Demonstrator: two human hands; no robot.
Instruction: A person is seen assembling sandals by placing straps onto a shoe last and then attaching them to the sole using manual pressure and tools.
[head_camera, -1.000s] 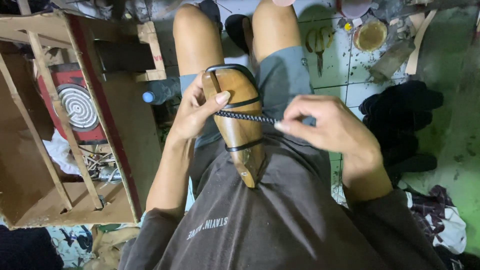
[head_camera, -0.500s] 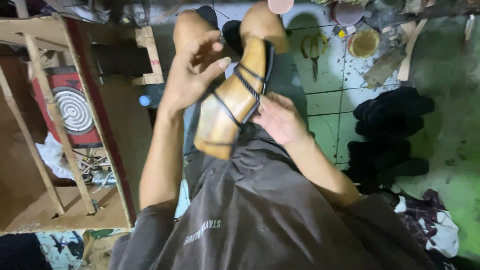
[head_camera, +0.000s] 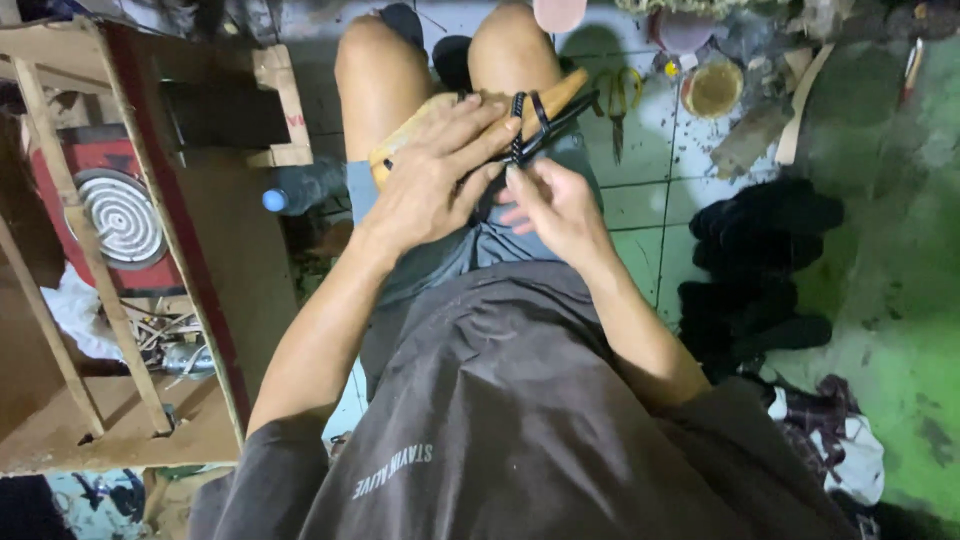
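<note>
A wooden shoe last (head_camera: 425, 125) lies across my knees, crossed by black braided straps (head_camera: 528, 128). My left hand (head_camera: 430, 180) lies flat over the last and holds it down on my lap. My right hand (head_camera: 555, 205) is just below the straps, its fingertips pinching a black strap near the last's right end. Most of the last is hidden under my left hand.
A wooden frame (head_camera: 120, 260) with a red electric hotplate (head_camera: 115, 215) stands at my left. A plastic bottle (head_camera: 300, 190) lies by my left leg. Scissors (head_camera: 620, 105), a round tin (head_camera: 712, 88) and a pile of black pieces (head_camera: 755, 260) lie on the tiled floor at right.
The last has come down from a raised, upright tilt to lie sideways across my knees. My left hand now covers it; my right hand moved up to the straps.
</note>
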